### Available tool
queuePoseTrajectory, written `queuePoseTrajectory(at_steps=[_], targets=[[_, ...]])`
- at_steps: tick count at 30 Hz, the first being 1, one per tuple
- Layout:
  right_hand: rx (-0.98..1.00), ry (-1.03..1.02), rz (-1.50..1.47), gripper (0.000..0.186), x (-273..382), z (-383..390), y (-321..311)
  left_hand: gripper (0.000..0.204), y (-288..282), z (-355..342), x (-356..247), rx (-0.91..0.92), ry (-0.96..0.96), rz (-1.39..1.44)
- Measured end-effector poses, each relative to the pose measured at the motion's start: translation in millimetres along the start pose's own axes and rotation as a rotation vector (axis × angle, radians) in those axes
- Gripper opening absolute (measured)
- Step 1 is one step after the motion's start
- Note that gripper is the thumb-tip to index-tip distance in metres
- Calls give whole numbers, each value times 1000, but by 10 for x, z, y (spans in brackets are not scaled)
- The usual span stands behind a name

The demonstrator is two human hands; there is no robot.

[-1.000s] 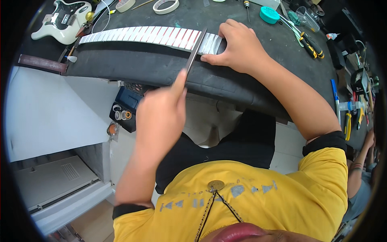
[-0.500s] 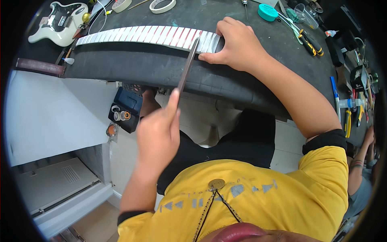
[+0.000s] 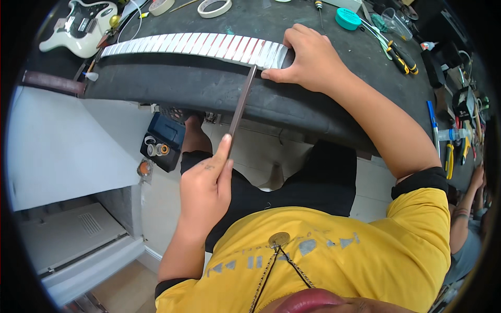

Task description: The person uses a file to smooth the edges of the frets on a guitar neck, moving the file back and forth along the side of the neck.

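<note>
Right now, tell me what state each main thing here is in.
Guitar neck: lying on the bench, striped white.
File: tip at the neck's near edge.
Left grip: closed around the file.
Right grip: closed on the neck's right end.
Black box: open, rolls inside.
White guitar body: lying face up.
Larger tape roll: lying flat.

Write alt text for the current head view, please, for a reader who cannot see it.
A person's left grip holds a long, thin tool, its tip at the near edge of a white-banded strip; the right grip holds the strip's right end on a dark bench. A white guitar body lies at upper left.
</note>
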State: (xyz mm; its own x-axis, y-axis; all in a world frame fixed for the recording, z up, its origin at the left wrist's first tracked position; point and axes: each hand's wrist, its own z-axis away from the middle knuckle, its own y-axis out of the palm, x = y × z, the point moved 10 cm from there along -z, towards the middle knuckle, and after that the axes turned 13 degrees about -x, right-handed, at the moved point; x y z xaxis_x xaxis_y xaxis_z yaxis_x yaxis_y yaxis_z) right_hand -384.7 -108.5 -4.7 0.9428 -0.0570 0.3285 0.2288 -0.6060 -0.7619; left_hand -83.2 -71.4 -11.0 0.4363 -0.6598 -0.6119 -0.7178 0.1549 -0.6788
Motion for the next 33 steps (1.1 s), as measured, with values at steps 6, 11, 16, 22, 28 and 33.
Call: queuePoseTrajectory(at_steps=[6, 11, 16, 22, 28, 33], targets=[[23, -6, 16, 77, -18, 16, -21, 49, -175, -249, -133, -47, -35, 77], [54, 20, 10, 77, -18, 6, 4, 45, -82, -258, -53, -13, 50, 29], [48, 16, 16, 75, -17, 10, 0, 46, -57, -263, 36, 33, -132, 178], [50, 15, 5, 74, -34, 8, 28, 44, 97, -541, 68, 107, -206, 172], [39, -2, -24, 76, 12, -34, 56, 35, 700, -1576, -221, 60, 89, -202], [38, 62, -37, 74, -100, -10, 0, 42, 293, -852, -168, 106, -39, -106]])
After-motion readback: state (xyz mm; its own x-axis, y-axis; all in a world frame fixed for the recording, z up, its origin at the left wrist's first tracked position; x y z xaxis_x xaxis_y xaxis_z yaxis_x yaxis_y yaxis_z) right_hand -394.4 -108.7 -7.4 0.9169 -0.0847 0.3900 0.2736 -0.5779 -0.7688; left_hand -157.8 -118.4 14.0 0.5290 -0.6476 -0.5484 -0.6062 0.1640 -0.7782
